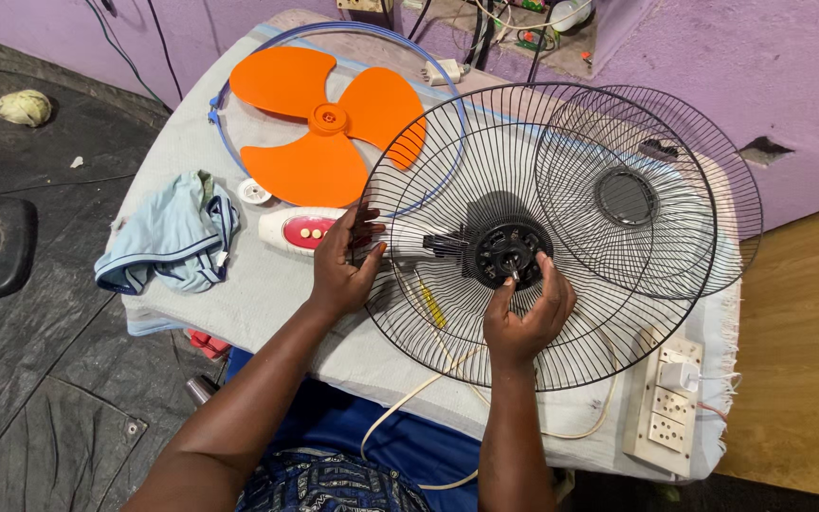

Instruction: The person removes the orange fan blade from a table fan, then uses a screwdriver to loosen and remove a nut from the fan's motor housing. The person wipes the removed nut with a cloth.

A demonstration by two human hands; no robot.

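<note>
Left hand (pixel 345 265) closed on the neck of the fan body (pixel 300 230), fingers through the wires at the left rim of the rear grille (pixel 447 171). Right hand (pixel 523 318) pinching at the black motor hub (pixel 507 254) in the grille's centre, fingertips curled round the shaft; whether on a nut or on the shaft itself, cannot tell. Grille propped over the motor, its near rim hanging just past the table's front edge. Red oval control panel with pale buttons on the white body, just left of the left hand. Front grille (pixel 703 161), round dark centre badge, overlapping behind and right of the right hand, reaching past the table toward the purple wall. Orange blade (pixel 319 118) and blue ring (pixel 229 90) lying flat, up and left of the left hand. Blue cloth (pixel 168 237) further left, near the table's edge. White switchboard (pixel 664 403) with a plug, right of the right wrist, at the corner. Cream cable (pixel 409 398) looping down off the front edge between the forearms. Open cloth-covered tabletop (pixel 191 152) only in a strip left of the blade.
</note>
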